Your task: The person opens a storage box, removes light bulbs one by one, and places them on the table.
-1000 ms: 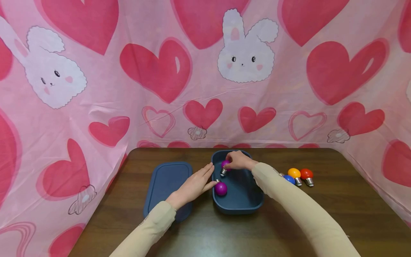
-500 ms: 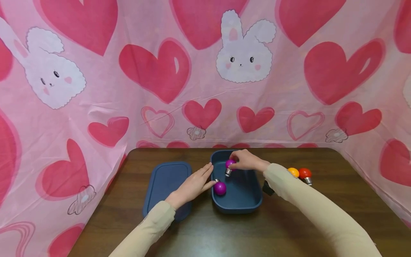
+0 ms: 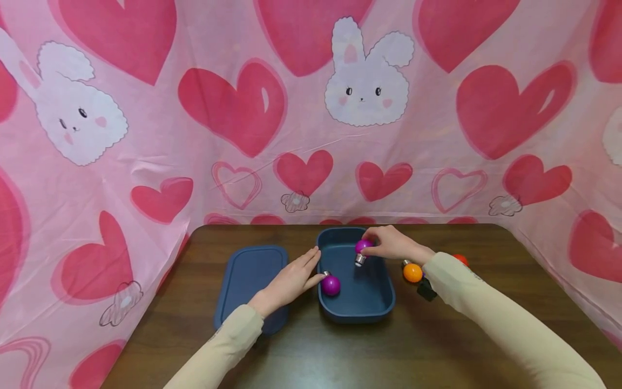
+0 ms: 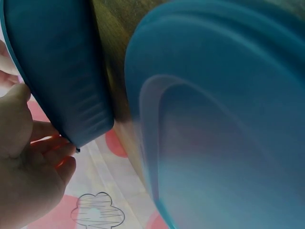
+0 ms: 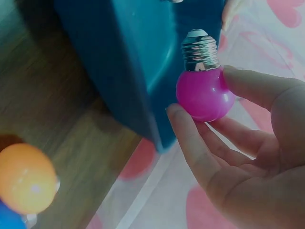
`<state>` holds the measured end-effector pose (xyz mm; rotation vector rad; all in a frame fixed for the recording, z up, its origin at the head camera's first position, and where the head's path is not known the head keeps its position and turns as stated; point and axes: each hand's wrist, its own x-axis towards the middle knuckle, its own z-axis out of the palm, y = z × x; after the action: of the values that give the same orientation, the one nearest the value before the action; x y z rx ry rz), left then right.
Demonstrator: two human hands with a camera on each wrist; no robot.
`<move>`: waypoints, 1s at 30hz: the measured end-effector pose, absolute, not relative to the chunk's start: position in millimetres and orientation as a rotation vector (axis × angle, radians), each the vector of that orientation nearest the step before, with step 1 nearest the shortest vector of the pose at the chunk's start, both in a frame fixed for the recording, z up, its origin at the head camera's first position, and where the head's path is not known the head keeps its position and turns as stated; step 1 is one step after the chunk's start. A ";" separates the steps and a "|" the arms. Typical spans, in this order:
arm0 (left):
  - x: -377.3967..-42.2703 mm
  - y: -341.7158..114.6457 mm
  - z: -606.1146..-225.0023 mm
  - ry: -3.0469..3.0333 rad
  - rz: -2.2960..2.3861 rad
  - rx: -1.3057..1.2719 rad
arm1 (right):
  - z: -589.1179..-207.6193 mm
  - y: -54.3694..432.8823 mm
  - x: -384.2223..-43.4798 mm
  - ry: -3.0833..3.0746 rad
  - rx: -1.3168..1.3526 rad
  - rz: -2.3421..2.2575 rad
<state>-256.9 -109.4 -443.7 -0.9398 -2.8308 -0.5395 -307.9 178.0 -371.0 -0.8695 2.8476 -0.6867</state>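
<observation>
My right hand point(image 3: 394, 243) pinches a purple light bulb point(image 5: 206, 94) by its round globe, with the silver screw base free. In the head view this bulb is over the far right part of a blue rectangular box point(image 3: 357, 313). A second purple light bulb point(image 3: 331, 285) lies in the box by its left wall. My left hand point(image 3: 289, 283) rests against the box's left rim, fingers extended and thumb over the edge near that second bulb. In the left wrist view, the fingertips touch the rim.
A matching blue lid point(image 3: 252, 286) lies flat on the brown table point(image 3: 320, 356), left of the box. To the right are an orange bulb point(image 3: 412, 273), a partly hidden red bulb point(image 3: 460, 259) and a blue bulb point(image 5: 10, 217). A patterned pink cloth point(image 3: 272, 43) hangs behind.
My right hand has carried the purple bulb rightward across the far end of the box. An orange bulb now shows beside the box, while the sleeve covers more of the others. My left hand stays put.
</observation>
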 end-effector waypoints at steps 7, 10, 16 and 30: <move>-256.9 -109.4 -443.8 -2.837 -0.554 -0.942 | -366.4 202.0 -300.5 2.851 -0.767 -0.753; -257.7 -109.3 -444.8 -2.841 -0.552 -0.942 | -361.9 212.2 -296.1 2.846 -0.756 -0.775; -259.3 -109.5 -447.2 -2.820 -0.534 -0.950 | -356.3 234.7 -290.3 2.876 -0.754 -0.761; -257.6 -110.7 -445.5 -2.833 -0.539 -0.944 | -353.1 284.0 -276.8 2.923 -0.616 -0.763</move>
<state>-257.6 -110.7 -445.5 -0.9440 -2.8330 -0.5385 -276.8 284.0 -353.1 -0.6157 2.9231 -0.7633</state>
